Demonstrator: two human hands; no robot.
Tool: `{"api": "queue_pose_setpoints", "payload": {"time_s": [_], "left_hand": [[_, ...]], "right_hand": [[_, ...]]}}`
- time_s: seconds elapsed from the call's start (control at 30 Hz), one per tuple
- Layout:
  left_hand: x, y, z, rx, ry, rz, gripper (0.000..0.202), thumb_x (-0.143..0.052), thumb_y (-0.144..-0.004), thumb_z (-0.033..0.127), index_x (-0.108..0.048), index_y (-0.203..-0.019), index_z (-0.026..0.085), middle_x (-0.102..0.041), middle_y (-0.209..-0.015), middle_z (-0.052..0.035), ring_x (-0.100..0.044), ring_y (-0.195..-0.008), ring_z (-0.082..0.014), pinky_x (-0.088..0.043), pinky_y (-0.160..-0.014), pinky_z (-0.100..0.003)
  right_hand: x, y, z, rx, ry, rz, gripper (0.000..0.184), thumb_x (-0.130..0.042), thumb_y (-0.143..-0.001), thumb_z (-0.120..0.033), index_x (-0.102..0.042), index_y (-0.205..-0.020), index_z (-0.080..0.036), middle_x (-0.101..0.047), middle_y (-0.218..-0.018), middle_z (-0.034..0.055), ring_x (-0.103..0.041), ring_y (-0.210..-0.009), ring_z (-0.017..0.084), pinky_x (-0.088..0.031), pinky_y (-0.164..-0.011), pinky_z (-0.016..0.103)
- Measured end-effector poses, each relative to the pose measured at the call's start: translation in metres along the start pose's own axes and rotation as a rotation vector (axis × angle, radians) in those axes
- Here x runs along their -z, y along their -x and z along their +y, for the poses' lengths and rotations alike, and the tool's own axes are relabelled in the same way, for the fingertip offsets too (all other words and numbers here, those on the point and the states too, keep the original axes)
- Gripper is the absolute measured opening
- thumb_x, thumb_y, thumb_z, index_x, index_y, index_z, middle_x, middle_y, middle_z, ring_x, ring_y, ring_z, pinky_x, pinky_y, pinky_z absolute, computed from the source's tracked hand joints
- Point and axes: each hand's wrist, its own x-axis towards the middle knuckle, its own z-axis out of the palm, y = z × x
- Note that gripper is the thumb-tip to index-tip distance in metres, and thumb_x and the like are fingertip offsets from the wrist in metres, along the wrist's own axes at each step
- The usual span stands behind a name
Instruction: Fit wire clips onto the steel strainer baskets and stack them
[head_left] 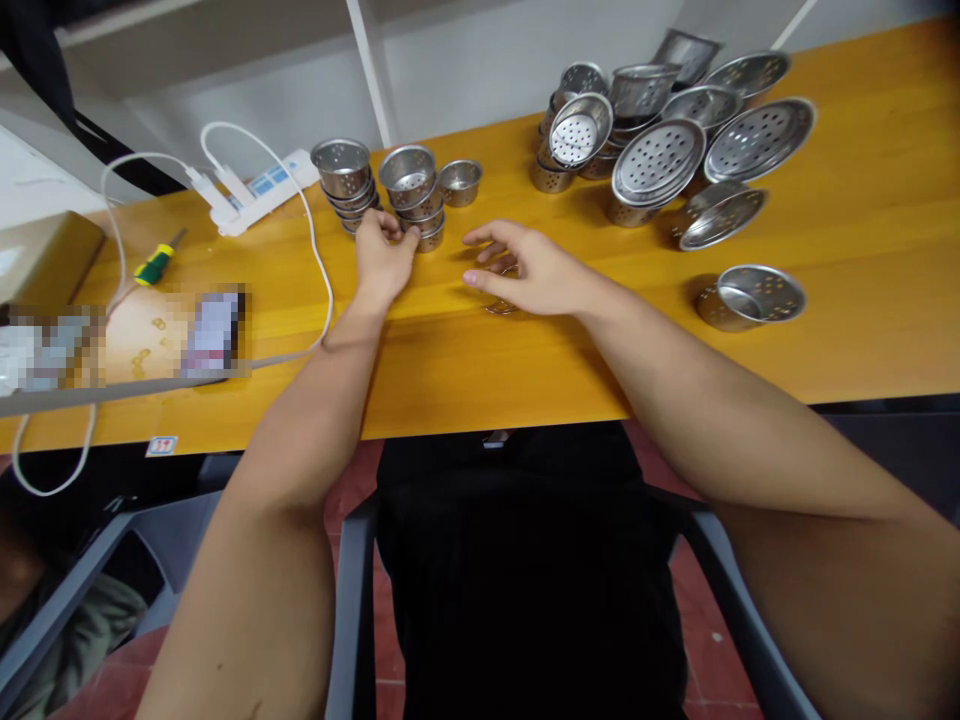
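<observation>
My left hand [381, 257] rests on the yellow table [525, 370] with its fingers curled against the base of two stacks of small perforated metal cups [411, 192]. What the fingers grip, if anything, is hidden. A third, single cup [460, 181] stands right of the stacks. My right hand [525, 272] lies to the right, fingers spread over a small metal ring piece [501, 306] on the table.
A heap of larger perforated metal strainer bowls [660, 150] lies at the back right, and one bowl [750, 296] lies on its side nearer the front. A white power strip [255, 192] with cables, a screwdriver [156, 264] and a blurred flat item [214, 330] sit at the left.
</observation>
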Motion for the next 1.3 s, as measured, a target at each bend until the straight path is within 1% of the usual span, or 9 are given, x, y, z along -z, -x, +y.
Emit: {"api": "queue_pose_setpoints", "payload": {"time_s": [0.13, 0.23, 0.33, 0.57, 0.73, 0.87, 1.03, 1.17, 1.3], "left_hand": [[-0.019, 0.004, 0.029, 0.165, 0.034, -0.039, 0.067, -0.086, -0.113, 0.092, -0.062, -0.096, 0.032, -0.074, -0.089, -0.0022, -0.086, -0.102, -0.0306, -0.078, -0.118, -0.065], [-0.033, 0.014, 0.063, 0.171, 0.069, -0.226, 0.043, -0.094, -0.116, 0.065, -0.074, -0.119, 0.028, -0.091, -0.127, -0.0082, -0.091, -0.121, -0.0268, -0.078, -0.118, -0.049], [-0.034, 0.017, 0.077, 0.187, 0.056, -0.254, 0.032, -0.095, -0.115, 0.042, -0.077, -0.136, 0.025, -0.09, -0.151, -0.0125, -0.09, -0.141, -0.0281, -0.074, -0.127, -0.046], [-0.017, 0.012, 0.074, 0.257, -0.068, -0.251, 0.027, -0.089, -0.113, 0.027, -0.08, -0.138, 0.021, -0.092, -0.148, -0.0145, -0.09, -0.14, -0.0294, -0.072, -0.131, -0.049], [-0.018, 0.014, 0.078, 0.23, -0.106, -0.262, 0.026, -0.088, -0.113, 0.029, -0.08, -0.136, 0.022, -0.093, -0.148, -0.014, -0.089, -0.14, -0.0298, -0.07, -0.136, -0.051], [-0.018, 0.014, 0.075, 0.217, -0.122, -0.27, 0.027, -0.091, -0.111, 0.028, -0.081, -0.135, 0.02, -0.092, -0.148, -0.0159, -0.089, -0.141, -0.032, -0.068, -0.139, -0.054], [-0.015, 0.017, 0.081, 0.189, -0.198, -0.335, 0.03, -0.094, -0.108, 0.026, -0.083, -0.135, 0.02, -0.09, -0.152, -0.0179, -0.086, -0.148, -0.0353, -0.066, -0.142, -0.057], [-0.015, 0.02, 0.086, 0.157, -0.199, -0.376, 0.032, -0.092, -0.111, 0.03, -0.082, -0.14, 0.021, -0.087, -0.163, -0.0189, -0.082, -0.16, -0.0373, -0.062, -0.149, -0.059], [-0.018, 0.02, 0.067, 0.154, -0.151, -0.351, 0.05, -0.091, -0.115, 0.039, -0.071, -0.158, 0.023, -0.08, -0.175, -0.0208, -0.077, -0.17, -0.0385, -0.057, -0.153, -0.06]], "right_hand": [[0.002, -0.001, 0.006, 0.0, 0.003, 0.013, 0.084, -0.099, -0.105, -0.095, -0.088, -0.151, -0.025, -0.088, -0.152, 0.0206, -0.085, -0.13, 0.041, -0.077, -0.119, 0.067], [0.002, -0.002, 0.008, 0.024, -0.01, -0.002, 0.088, -0.095, -0.105, -0.102, -0.091, -0.146, -0.025, -0.089, -0.141, 0.0192, -0.085, -0.121, 0.04, -0.077, -0.117, 0.067], [0.003, -0.002, 0.007, 0.026, -0.019, -0.017, 0.09, -0.093, -0.104, -0.105, -0.092, -0.145, -0.026, -0.089, -0.134, 0.0178, -0.085, -0.117, 0.039, -0.077, -0.116, 0.066], [0.001, -0.003, 0.012, 0.031, -0.021, 0.049, 0.079, -0.097, -0.104, -0.098, -0.092, -0.14, -0.027, -0.089, -0.13, 0.0163, -0.086, -0.119, 0.039, -0.08, -0.111, 0.061], [0.003, -0.017, 0.045, 0.041, 0.036, 0.191, 0.078, -0.097, -0.106, -0.094, -0.085, -0.147, -0.029, -0.081, -0.151, 0.0174, -0.086, -0.122, 0.038, -0.079, -0.107, 0.059], [0.01, -0.045, 0.067, -0.043, 0.148, 0.297, 0.063, -0.105, -0.113, -0.061, -0.078, -0.158, -0.027, -0.073, -0.158, 0.019, -0.079, -0.144, 0.039, -0.068, -0.134, 0.061], [0.016, -0.09, 0.058, -0.218, 0.314, 0.289, 0.073, -0.094, -0.117, -0.012, -0.063, -0.183, -0.02, -0.061, -0.177, 0.0174, -0.055, -0.17, 0.03, -0.036, -0.161, 0.053], [0.015, -0.116, 0.047, -0.297, 0.423, 0.185, 0.05, -0.09, -0.119, -0.011, -0.077, -0.167, -0.015, -0.063, -0.168, 0.0175, -0.058, -0.153, 0.028, -0.04, -0.157, 0.051], [0.017, -0.118, 0.044, -0.321, 0.459, 0.155, 0.018, -0.097, -0.117, -0.016, -0.082, -0.125, -0.019, -0.072, -0.139, 0.0148, -0.064, -0.138, 0.03, -0.049, -0.148, 0.054]]}}
